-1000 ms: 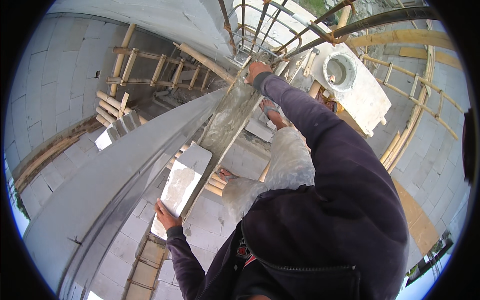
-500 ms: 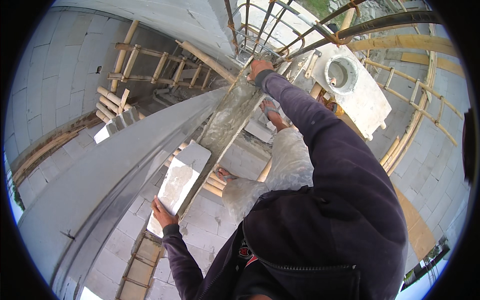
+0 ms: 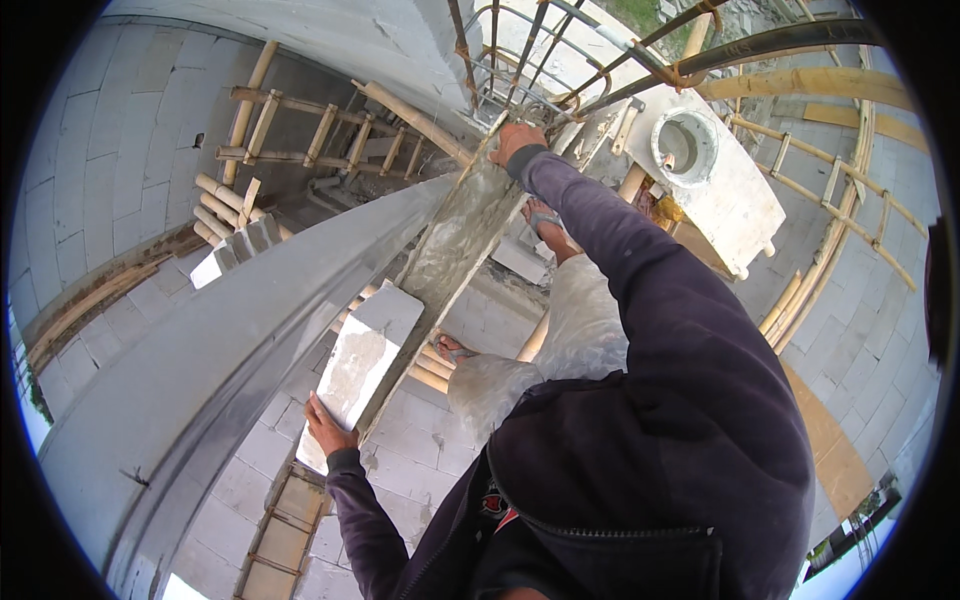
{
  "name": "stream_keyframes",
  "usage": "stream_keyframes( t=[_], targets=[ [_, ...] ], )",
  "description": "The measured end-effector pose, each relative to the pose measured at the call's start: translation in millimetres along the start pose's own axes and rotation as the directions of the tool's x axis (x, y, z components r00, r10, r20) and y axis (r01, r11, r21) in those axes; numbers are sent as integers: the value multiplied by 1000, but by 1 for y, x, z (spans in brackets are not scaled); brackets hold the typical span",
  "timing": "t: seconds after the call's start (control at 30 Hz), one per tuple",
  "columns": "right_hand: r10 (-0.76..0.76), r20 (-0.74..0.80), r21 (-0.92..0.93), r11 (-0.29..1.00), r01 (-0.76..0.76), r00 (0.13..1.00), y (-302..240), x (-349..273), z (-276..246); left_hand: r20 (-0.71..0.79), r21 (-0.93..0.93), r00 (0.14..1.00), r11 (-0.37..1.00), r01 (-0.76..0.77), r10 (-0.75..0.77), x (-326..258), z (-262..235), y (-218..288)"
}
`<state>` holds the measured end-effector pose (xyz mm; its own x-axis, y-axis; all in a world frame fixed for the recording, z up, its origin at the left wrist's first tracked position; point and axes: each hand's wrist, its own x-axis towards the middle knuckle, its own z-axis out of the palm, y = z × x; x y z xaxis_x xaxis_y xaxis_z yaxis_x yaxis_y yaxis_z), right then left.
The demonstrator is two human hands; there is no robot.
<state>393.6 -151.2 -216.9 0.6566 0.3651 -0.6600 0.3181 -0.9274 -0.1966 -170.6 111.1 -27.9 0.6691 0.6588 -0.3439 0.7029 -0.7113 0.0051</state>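
A white lightweight concrete block (image 3: 368,345) lies along the near part of a narrow wall top. My left hand (image 3: 328,430) grips the block's near end, its fingers over the white face. Beyond the block, wet grey mortar (image 3: 455,225) covers the wall top. At the far end of that strip my right hand (image 3: 515,142) reaches down with bent, closed fingers, close to the upright steel bars (image 3: 515,60). What its fingertips hold, if anything, is hidden.
A round bucket (image 3: 684,147) stands on a pale board (image 3: 735,205) at right. Bamboo ladders (image 3: 330,130) lean far left. A long grey beam (image 3: 260,270) runs left of the wall. My feet (image 3: 455,347) stand on bamboo poles below, right of the wall.
My right hand has shifted slightly left and nearer, its fingers lower at the mortar's edge. My left hand and the block have stayed nearly where they were.
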Motion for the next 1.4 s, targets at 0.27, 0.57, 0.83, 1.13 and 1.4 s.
stream_keyframes(
  t=[0.27,0.57,0.83,1.13,1.4],
  targets=[
    [-119,-69,-70,991,114,991,10,-3,11,-3,-14,1000,1000,-9,9,1,-4,7],
    [-170,15,-113,979,171,985,14,4,10,4,5,1000,1000,3,-3,1,-2,4],
    [-249,-16,-132,960,245,968,6,-15,-10,6,-6,1000,1000,11,-11,0,-2,4],
    [-245,20,-163,956,245,969,5,9,-3,11,21,1000,1000,15,-16,2,-2,4],
    [-188,138,-89,975,202,972,2,6,-22,21,-17,1000,1000,23,-23,1,-3,4]
  ],
)
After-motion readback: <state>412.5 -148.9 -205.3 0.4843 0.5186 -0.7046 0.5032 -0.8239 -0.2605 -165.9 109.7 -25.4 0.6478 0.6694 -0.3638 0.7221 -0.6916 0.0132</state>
